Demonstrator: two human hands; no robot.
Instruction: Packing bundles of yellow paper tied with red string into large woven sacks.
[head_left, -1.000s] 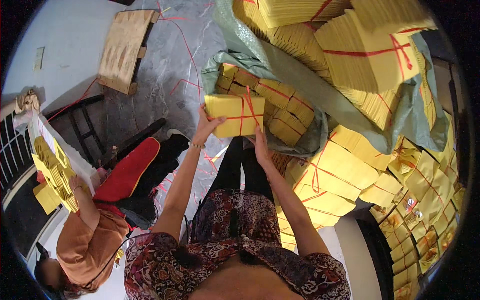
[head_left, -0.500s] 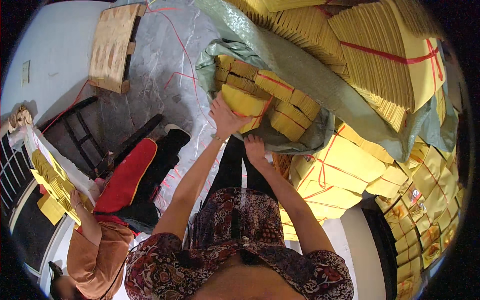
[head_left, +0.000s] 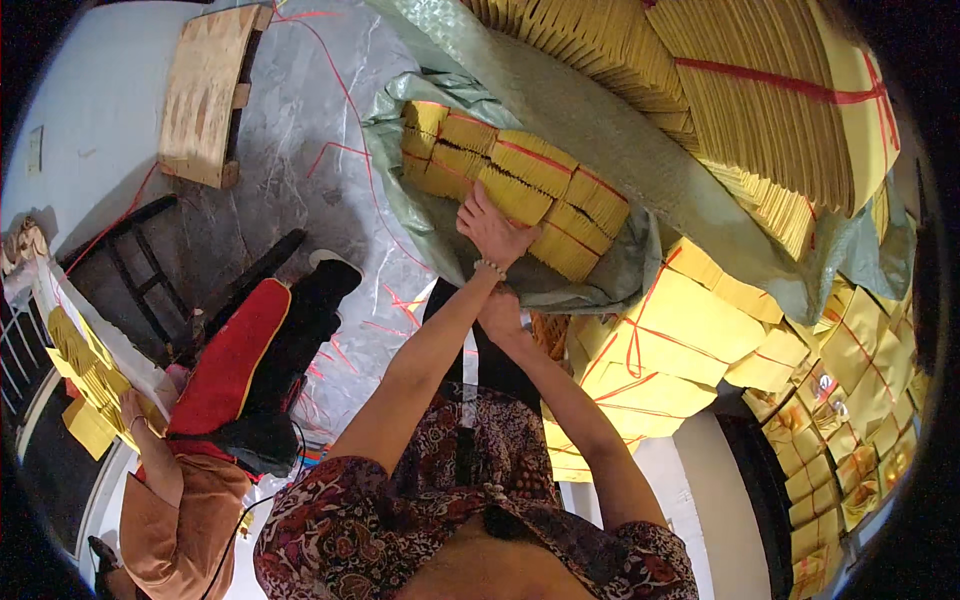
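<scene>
A green woven sack [head_left: 400, 215] lies with its mouth open, holding several bundles of folded yellow paper tied with red string. My left hand [head_left: 495, 230] reaches into it, fingers and thumb spanning the near end of one yellow paper bundle [head_left: 518, 188] that sits level among the others. Just below, my right hand [head_left: 503, 315] is closed at the near rim of the sack, its fingers partly hidden behind my left wrist.
Larger tied stacks of yellow paper [head_left: 765, 100] rise at the far right, with more bundles [head_left: 660, 350] near right. A wooden pallet [head_left: 208, 95] leans at the far left. On the left a co-worker [head_left: 190, 510] handles yellow paper [head_left: 85, 370]. Red string scraps litter the floor.
My left hand has pushed the yellow bundle deeper into the sack, lining it up with the rest. My right hand stays near the sack's rim. The whole view has shifted slightly.
</scene>
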